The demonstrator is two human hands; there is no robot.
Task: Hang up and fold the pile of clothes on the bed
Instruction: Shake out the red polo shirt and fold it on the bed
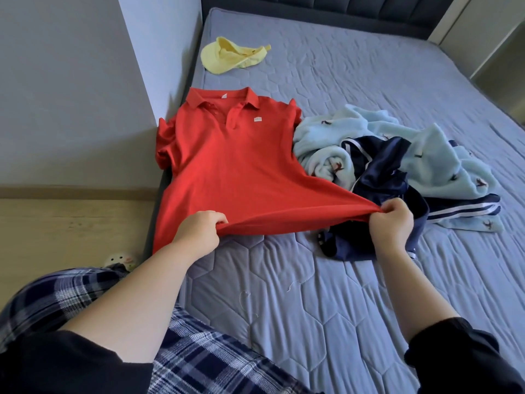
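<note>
Both hands grasp the bottom hem of a red knit polo shirt (227, 166). L hand (199, 231) pinches the hem left of its middle, fingers curled over the edge. R hand (393, 223) clenches the hem's right corner in a fist, out at approx 4 o'clock from the shirt's centre. The hem is stretched taut btwn them and raised off the grey-blue quilted mattress (341, 294).

The shirt lies front up on the bed's 9 o'clock side, collar at 12 o'clock and short sleeves bunched. Its left edge reaches the mattress edge.

At 3 o'clock from the shirt, touching its right side, sits the pile. It has a rumpled light-blue fleece garment (426, 157) w/ small dark prints and, on top, a shiny navy satin garment (380, 166) w/ white piping. A navy piece w/ white stripes (468, 209) lies at the pile's 4 o'clock. More navy cloth lies under the R hand.

A pale yellow fabric cap (230, 56) rests at 12 o'clock beyond the collar, apart from the shirt. A dark padded headboard (341, 9) closes the far end. Navy-and-white plaid trousers (56, 302) show at 7 o'clock, and black sleeves cover both upper arms.
</note>
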